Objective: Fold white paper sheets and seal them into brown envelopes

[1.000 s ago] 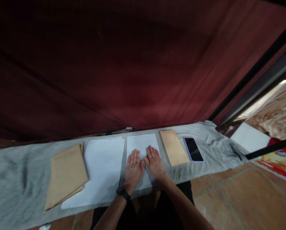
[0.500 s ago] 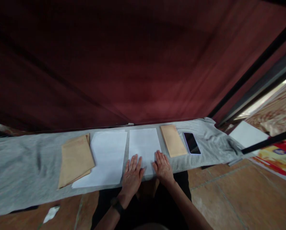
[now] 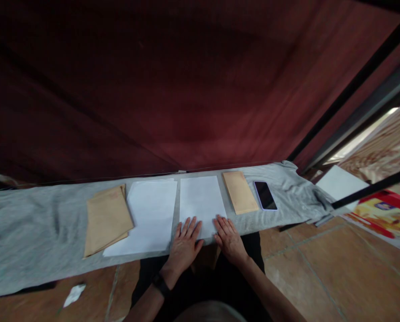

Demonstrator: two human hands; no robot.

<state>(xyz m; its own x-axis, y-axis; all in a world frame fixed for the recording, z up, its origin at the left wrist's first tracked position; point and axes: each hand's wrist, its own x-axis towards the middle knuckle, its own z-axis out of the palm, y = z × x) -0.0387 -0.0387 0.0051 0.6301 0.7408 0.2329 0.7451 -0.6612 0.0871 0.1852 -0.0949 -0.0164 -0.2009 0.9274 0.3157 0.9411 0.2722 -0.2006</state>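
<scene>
A single white sheet of paper [image 3: 200, 197] lies flat on the grey cloth in front of me. My left hand [image 3: 185, 241] rests with fingers spread on its near left corner. On the near right edge lies my right hand [image 3: 229, 237], its fingers stretched out flat. Left of that sheet is a stack of white paper [image 3: 153, 210], its left edge partly under several brown envelopes [image 3: 108, 217]. To the right of the sheet, one brown envelope [image 3: 240, 192] lies flat, with a dark-screened phone [image 3: 265, 195] beside it.
The grey cloth [image 3: 35, 232] covers a narrow bench against a dark red panel [image 3: 186, 89]. At right stand a black metal bar [image 3: 371, 185], a white board [image 3: 341, 182] and a red-yellow printed box [image 3: 388, 214]. A crumpled tissue [image 3: 74, 294] lies on the tiled floor.
My view has shifted slightly. The right hand sits a little nearer the sheet's front edge than before; both hands stay flat on the paper.
</scene>
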